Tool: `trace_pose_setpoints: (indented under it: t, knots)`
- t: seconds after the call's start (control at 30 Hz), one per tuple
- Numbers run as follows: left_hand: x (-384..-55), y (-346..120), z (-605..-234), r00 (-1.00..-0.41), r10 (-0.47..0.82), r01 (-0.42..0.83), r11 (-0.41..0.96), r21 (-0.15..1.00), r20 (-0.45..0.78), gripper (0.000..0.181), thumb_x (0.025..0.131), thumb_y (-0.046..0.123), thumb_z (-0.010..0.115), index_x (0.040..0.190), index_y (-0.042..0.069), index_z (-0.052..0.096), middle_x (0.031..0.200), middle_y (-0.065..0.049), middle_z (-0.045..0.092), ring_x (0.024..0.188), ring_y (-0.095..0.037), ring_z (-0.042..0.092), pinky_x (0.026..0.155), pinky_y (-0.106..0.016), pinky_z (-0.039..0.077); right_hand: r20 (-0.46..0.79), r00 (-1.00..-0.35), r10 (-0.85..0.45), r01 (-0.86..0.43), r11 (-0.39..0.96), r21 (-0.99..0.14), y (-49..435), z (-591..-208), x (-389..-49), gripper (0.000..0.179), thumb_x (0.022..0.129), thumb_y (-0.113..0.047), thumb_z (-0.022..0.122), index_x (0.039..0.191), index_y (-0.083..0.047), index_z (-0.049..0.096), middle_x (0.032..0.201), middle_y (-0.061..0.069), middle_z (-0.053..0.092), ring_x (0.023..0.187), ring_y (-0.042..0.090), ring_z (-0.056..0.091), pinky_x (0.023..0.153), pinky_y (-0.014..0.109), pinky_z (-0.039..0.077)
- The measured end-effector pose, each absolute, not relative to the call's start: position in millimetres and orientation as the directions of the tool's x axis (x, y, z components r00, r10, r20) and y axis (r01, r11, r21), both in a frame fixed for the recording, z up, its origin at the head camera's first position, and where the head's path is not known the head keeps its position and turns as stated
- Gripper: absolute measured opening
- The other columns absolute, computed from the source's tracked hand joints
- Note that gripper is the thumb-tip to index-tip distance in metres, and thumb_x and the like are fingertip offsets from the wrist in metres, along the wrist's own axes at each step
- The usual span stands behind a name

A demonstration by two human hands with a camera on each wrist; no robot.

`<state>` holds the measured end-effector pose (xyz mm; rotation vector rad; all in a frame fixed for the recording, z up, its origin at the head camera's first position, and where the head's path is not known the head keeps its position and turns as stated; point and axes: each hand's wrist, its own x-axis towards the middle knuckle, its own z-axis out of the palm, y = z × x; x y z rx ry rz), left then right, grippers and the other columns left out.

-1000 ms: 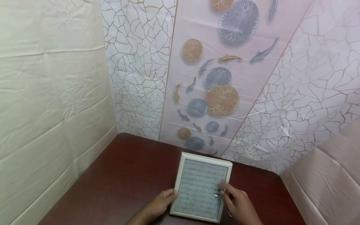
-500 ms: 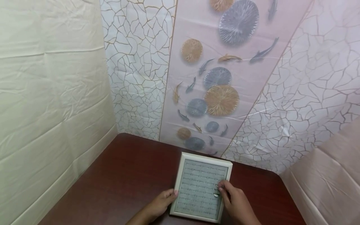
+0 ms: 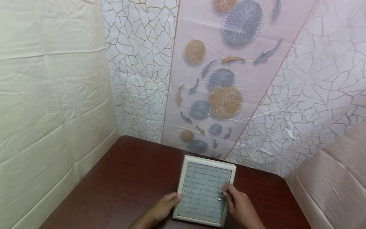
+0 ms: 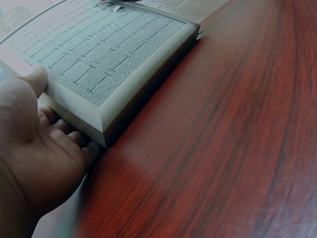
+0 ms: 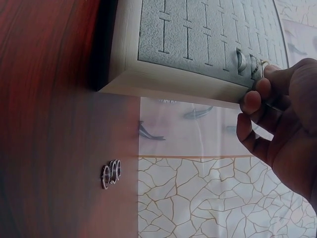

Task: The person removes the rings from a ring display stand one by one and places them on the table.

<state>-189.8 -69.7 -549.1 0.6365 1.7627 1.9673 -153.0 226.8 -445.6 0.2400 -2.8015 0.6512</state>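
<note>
A ring display tray (image 3: 200, 197) with a cream frame and a grey padded, slotted insert lies on the table. My left hand (image 3: 164, 205) grips its left edge, thumb on the frame and fingers curled beneath, as the left wrist view shows. At the right side of the insert, my right hand (image 3: 241, 202) pinches a ring (image 5: 265, 64) between thumb and fingertips, right at a slot. In the right wrist view, two silvery rings (image 5: 241, 62) sit in slots beside it. The pinched ring is partly hidden by the fingers.
Several loose rings (image 5: 110, 172) stand in a row on the dark red wood table (image 3: 137, 178), near the tray's right side. Behind the table hangs a cloth (image 3: 200, 79) printed with fish and round shapes. Plain cream cloth (image 3: 57, 111) borders the left.
My right index finger has drawn in from its extended reach, and the thumb and fingertips now close on the ring at the slot. My left hand and the tray stay in place.
</note>
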Motion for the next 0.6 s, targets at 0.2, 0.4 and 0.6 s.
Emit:
trace_pose_setpoints:
  t: [0.2,0.4,0.6]
  knots:
    - [-189.3,-70.9,-550.1,-0.798,0.6,-0.016,-0.116,0.993,0.058,0.047,0.107,0.04,0.037,0.136,0.007,0.054,0.128,-0.01,0.069,0.115,-0.018,0.066,0.099,-0.026,0.05,0.29,-0.951,-0.109,-0.225,0.887,-0.403,226.1,-447.3,-152.3,0.018,0.095,-0.01,0.066,0.094,-0.023,0.054,0.073,-0.011,0.056,0.06,-0.002,0.044,0.057,0.019,0.038]
    - [-188.0,-70.7,-548.5,-0.79,0.61,-0.026,-0.133,0.991,0.061,0.048,0.107,0.04,0.037,0.137,0.006,0.053,0.128,-0.011,0.068,0.115,-0.017,0.065,0.098,-0.024,0.05,0.276,-0.956,-0.099,-0.22,0.863,-0.455,225.5,-447.5,-150.9,0.014,0.096,-0.019,0.067,0.093,-0.026,0.055,0.069,-0.016,0.051,0.057,-0.002,0.043,0.054,0.019,0.038]
    - [-187.1,-71.0,-544.0,-0.796,0.602,-0.004,-0.108,0.994,0.062,0.047,0.108,0.04,0.036,0.136,0.007,0.054,0.128,-0.01,0.068,0.117,-0.019,0.065,0.102,-0.029,0.049,0.266,-0.962,-0.057,-0.177,0.874,-0.452,221.1,-444.9,-152.4,0.011,0.094,-0.022,0.069,0.09,-0.025,0.059,0.067,-0.014,0.054,0.056,-0.001,0.043,0.054,0.019,0.038]
